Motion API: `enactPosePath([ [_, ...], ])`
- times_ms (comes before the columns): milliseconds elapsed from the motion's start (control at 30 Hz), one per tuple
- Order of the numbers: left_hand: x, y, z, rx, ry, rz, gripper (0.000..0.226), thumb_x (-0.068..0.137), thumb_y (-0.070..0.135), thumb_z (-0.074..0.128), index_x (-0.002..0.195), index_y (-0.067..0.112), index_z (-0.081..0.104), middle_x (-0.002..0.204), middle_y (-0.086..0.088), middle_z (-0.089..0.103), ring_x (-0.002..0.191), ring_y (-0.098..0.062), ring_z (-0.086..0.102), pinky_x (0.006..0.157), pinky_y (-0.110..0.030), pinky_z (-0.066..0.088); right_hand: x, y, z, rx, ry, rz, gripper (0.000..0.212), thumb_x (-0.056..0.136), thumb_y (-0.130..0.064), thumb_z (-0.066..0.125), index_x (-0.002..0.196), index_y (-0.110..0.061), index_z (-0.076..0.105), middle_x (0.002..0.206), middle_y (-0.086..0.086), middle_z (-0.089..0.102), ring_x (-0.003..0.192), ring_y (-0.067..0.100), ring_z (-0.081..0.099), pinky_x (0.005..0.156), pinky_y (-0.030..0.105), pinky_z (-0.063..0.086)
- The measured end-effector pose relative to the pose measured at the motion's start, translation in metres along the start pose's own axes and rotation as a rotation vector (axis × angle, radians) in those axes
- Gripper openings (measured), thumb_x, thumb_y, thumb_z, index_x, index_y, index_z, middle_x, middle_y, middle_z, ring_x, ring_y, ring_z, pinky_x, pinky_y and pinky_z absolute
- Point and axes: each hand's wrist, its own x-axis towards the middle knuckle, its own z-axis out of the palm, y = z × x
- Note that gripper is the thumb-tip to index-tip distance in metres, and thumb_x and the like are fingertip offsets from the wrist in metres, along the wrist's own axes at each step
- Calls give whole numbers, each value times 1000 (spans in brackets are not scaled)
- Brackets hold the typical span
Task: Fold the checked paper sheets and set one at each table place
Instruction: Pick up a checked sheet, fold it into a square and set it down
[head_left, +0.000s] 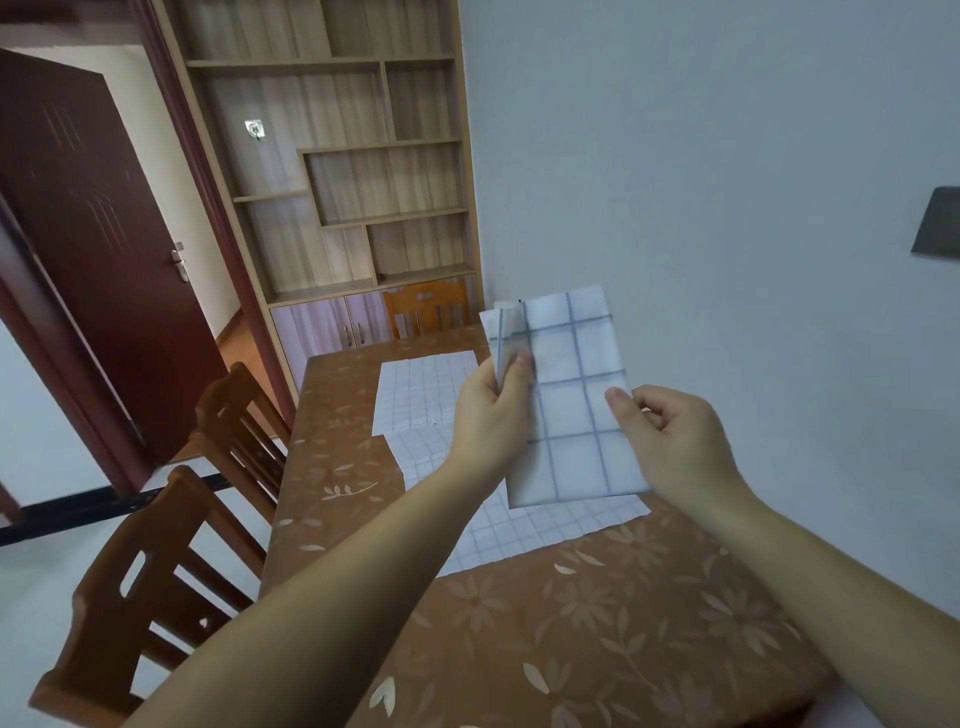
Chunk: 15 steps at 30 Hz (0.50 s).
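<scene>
I hold a folded checked paper sheet up in the air above the table. My left hand pinches its left edge near the top, thumb on the front. My right hand pinches its right edge lower down. Two more checked sheets lie flat on the brown flowered tablecloth: one further off, one nearer and partly hidden behind my hands and the held sheet.
Two wooden chairs stand along the table's left side, and another chair at the far end. A grey wall runs along the right. A shelf unit and a dark door lie beyond.
</scene>
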Motion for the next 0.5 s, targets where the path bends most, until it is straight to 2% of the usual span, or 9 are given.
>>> enactPosePath([
  [100, 0, -4, -3, 15, 14, 17, 23, 101, 34, 48, 88, 24, 64, 92, 0, 75, 87, -17, 72, 79, -38, 60, 1, -4, 0, -23, 44, -26, 54, 95, -28, 59, 56, -10, 26, 51, -5, 16, 49, 12, 19, 45, 21, 18],
  [200, -4, -6, -9, -64, -166, -106, 14, 96, 35, 59, 96, 23, 66, 99, 0, 75, 92, -18, 73, 82, -37, 60, 4, -7, -1, -41, 99, -45, 53, 95, -27, 58, 56, -15, 25, 52, -4, 18, 50, 12, 21, 45, 22, 19],
  [300, -8, -10, -13, 65, -300, -108, 4, 92, 26, 67, 95, 28, 67, 101, 4, 74, 93, -16, 72, 81, -33, 60, 5, -10, -4, 8, 88, 20, 52, 96, -25, 59, 54, -15, 29, 50, -5, 22, 48, 11, 23, 43, 19, 20],
  [333, -8, -9, -14, 84, -312, -102, 5, 91, 26, 67, 95, 28, 66, 101, 4, 74, 92, -16, 72, 79, -33, 60, 6, -11, -5, 91, 35, 78, 50, 96, -25, 59, 54, -15, 34, 47, -6, 27, 44, 9, 27, 42, 16, 23],
  [400, -8, -7, -15, 101, -326, -91, 4, 93, 27, 66, 97, 27, 65, 98, 3, 73, 88, -17, 71, 71, -31, 61, 6, -19, -9, 284, -173, 238, 35, 96, -25, 57, 63, -14, 53, 44, -8, 50, 40, 6, 47, 42, 14, 36],
  [433, -7, -4, -17, 130, -332, -76, 3, 93, 27, 64, 96, 26, 64, 94, 3, 72, 81, -17, 70, 63, -30, 59, 5, -22, -12, 343, -302, 308, 25, 97, -26, 56, 74, -14, 59, 48, -8, 60, 43, 7, 56, 42, 17, 41],
  [500, -6, -1, -21, 231, -356, -34, 6, 95, 29, 61, 95, 23, 61, 82, 1, 68, 64, -19, 67, 48, -30, 53, 5, -20, -16, 331, -492, 359, 19, 96, -26, 57, 86, -10, 62, 53, -1, 65, 45, 17, 59, 44, 25, 45],
])
